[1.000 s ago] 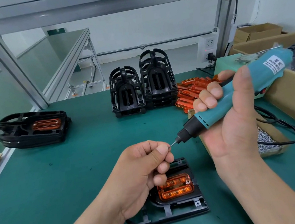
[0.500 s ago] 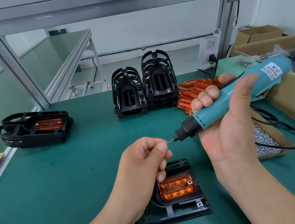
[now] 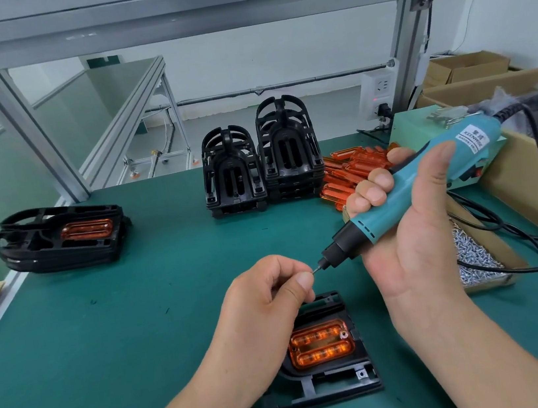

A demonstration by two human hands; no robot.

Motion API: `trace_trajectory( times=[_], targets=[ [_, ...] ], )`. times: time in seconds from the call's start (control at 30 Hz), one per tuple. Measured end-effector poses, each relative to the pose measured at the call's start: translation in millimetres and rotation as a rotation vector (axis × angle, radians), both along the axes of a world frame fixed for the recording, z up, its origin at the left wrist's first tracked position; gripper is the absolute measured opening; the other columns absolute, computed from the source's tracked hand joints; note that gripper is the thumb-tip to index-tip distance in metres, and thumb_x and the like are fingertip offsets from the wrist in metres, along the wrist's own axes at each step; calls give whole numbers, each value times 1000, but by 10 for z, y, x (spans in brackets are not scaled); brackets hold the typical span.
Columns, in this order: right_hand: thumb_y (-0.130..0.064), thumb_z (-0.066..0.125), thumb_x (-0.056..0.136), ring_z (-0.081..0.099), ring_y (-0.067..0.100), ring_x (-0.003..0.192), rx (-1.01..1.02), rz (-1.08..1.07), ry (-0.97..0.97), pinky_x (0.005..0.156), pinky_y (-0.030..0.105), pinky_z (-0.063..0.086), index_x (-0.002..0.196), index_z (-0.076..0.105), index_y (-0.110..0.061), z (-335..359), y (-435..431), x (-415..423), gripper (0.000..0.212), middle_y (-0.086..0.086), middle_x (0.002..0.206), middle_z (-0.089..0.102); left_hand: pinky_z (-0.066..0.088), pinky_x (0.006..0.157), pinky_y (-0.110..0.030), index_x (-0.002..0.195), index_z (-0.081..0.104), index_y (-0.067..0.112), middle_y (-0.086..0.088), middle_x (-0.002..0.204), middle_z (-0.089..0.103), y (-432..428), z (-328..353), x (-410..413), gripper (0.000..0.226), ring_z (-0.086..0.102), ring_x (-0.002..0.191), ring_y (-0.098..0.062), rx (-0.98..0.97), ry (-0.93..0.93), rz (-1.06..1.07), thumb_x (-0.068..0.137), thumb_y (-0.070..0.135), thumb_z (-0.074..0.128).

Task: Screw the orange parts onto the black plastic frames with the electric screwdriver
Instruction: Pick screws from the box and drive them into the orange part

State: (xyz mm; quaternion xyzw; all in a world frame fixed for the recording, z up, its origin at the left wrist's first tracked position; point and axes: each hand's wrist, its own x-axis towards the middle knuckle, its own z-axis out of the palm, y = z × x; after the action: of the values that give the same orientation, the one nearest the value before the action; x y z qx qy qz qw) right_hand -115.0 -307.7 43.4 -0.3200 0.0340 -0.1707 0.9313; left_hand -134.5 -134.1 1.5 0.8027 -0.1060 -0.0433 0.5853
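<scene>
Over the surface (image 3: 110, 364), the left hand (image 3: 267, 297) pinches a likely screw (image 3: 314, 269) to the tip of the screwdriver (image 3: 414, 190) the right hand (image 3: 413, 235) grips; its fingers (image 3: 304, 281) should seat it straight.

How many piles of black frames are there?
3. One pile lies at the far left with an orange part on top; a shorter pile and a taller pile stand side by side at the back. A single frame lies in front, not piled.

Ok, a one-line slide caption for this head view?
Right hand grips the electric screwdriver; left hand pinches at its bit tip above an orange part seated in a black frame.
</scene>
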Motion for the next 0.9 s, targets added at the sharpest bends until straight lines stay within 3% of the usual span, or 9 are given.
trace_trajectory(
  times=[0.13,0.33,0.43,0.53,0.63,0.73,0.8,0.9],
  targets=[
    [-61,53,99,46,10,62,32,-10,-104,63,24,45,102,57,-20,-52,-42,126,42,-3,75,47,38,61,-25,88,70,38,24,61,58,0,9,-10,20,44,53,1,25,-5,-3,103,28,62],
    [-62,53,103,46,10,61,75,16,-142,61,24,46,99,60,-19,-109,-101,182,44,-4,76,47,43,59,-20,100,72,41,9,82,68,46,95,1,9,47,57,-4,-46,5,-96,101,43,64],
    [-63,53,103,45,9,60,102,10,-126,60,23,46,98,60,-18,-105,-120,193,45,-4,76,47,43,59,-26,100,72,34,-2,80,63,63,127,1,33,44,59,-12,-73,80,-123,94,61,55],
    [-63,54,103,45,8,60,95,21,-127,59,23,46,98,60,-18,-97,-155,204,45,-4,75,47,44,57,-20,101,74,35,8,77,64,108,159,39,29,45,59,-10,-107,141,-93,95,53,51],
    [-60,59,100,45,8,58,46,52,-156,57,22,45,98,61,-19,-88,-211,194,42,-4,74,47,45,59,-14,104,70,45,15,79,67,214,148,103,13,52,61,-1,104,7,-48,99,42,58],
    [-58,64,97,45,7,55,-55,110,-165,53,22,44,97,63,-19,-79,-256,184,39,-4,73,48,44,59,-15,99,65,44,16,72,57,296,119,119,5,51,59,-1,351,-130,-38,94,44,66],
    [-56,61,100,45,8,52,-129,154,-163,51,22,43,97,62,-18,-71,-276,186,38,-4,71,48,41,60,-16,102,63,44,23,79,53,293,109,107,20,53,68,0,538,-187,-59,87,58,64],
    [-56,65,95,45,8,50,-210,241,-180,49,23,41,98,61,-17,-72,-286,179,39,-2,69,49,43,76,-18,122,61,45,29,97,51,262,94,92,55,55,94,3,725,-249,-68,78,77,52]
  ],
)
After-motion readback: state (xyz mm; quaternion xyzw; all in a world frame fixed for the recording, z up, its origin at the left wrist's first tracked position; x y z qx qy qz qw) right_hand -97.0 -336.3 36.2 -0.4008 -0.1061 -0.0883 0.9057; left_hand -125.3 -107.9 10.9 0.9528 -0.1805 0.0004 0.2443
